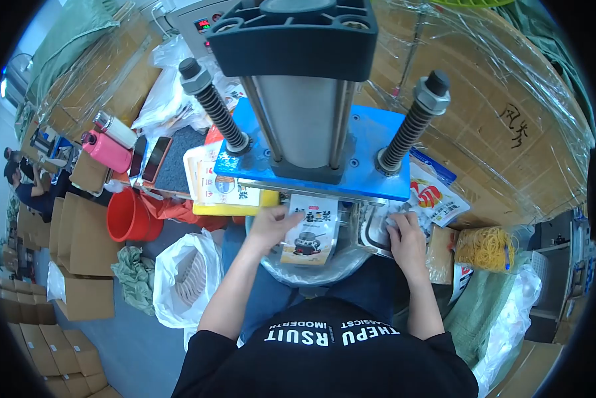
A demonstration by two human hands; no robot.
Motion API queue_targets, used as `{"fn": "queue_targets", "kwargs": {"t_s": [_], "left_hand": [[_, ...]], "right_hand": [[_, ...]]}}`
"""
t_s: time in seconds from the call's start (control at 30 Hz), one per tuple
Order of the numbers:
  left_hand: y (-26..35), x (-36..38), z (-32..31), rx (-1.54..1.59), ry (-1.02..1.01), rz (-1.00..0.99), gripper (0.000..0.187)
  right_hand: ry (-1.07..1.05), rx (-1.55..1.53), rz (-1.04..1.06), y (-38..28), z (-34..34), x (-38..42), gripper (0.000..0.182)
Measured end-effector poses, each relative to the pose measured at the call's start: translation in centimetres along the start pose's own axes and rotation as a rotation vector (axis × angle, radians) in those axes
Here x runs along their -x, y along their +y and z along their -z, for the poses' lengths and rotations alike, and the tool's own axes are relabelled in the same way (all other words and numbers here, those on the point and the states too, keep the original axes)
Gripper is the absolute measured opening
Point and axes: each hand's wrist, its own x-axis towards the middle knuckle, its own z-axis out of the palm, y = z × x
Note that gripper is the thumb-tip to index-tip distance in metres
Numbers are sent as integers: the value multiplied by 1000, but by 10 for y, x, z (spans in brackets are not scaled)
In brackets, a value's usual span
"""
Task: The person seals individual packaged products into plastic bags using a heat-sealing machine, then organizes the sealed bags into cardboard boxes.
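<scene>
A press with a blue plate and a large grey cylinder stands right in front of me. Below its front edge, my left hand is closed on the left edge of a white printed pouch, which bears dark lettering and a picture of a stone mill. The pouch lies over a round, plastic-covered surface. My right hand has its fingers bent together at the right side of a shiny metal frame with a rounded inner edge. Exactly what those fingers grip is hidden.
Printed pouches lie at the press's left, others at its right. Yellow rubber bands fill a bag on the right. A red bucket and a white-lined bin stand left. Large cartons rise behind; a person sits far left.
</scene>
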Motion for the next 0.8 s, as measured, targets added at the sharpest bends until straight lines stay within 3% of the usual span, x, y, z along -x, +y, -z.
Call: {"fn": "queue_targets", "kwargs": {"t_s": [0.03,0.1,0.13,0.23,0.3,0.33,0.43,0.47,0.53,0.63,0.67,0.7,0.77,0.8], "left_hand": [[15,12,13,-177,159,-199,19],[8,7,50,-486,678,-708,30],[0,11,68,-764,805,-638,42],[-43,31,59,-1141,651,-700,47],[-50,28,75,-894,621,-750,44],[-54,22,78,-838,652,-763,37],[-38,10,87,-841,643,-746,27],[-31,11,75,-588,703,-641,20],[-27,23,56,-552,697,-682,19],[-5,55,7,-441,464,-635,20],[-6,56,-4,-434,415,-682,22],[-1,60,-10,-427,406,-678,22],[16,71,-17,-395,115,-517,18],[16,73,-20,-283,16,-439,14]], "right_hand": [[-5,-3,33,0,2,-1,23],[-46,-19,78,-5,9,-1,22],[-45,-25,80,-3,8,0,22],[-18,-72,158,-1,6,2,27],[87,-268,46,-4,7,1,28],[-3,-292,14,0,9,1,36],[-88,-542,49,-6,6,-3,33],[-87,-539,56,-11,6,-3,33],[-275,-1203,-242,-25,5,3,24],[-408,-1035,-208,-39,-1,8,23],[-387,-795,-85,-54,11,2,24],[-387,-788,-95,-65,18,-7,24],[-331,-529,423,-82,25,-22,25],[-333,-528,500,-82,18,-25,23]]}}
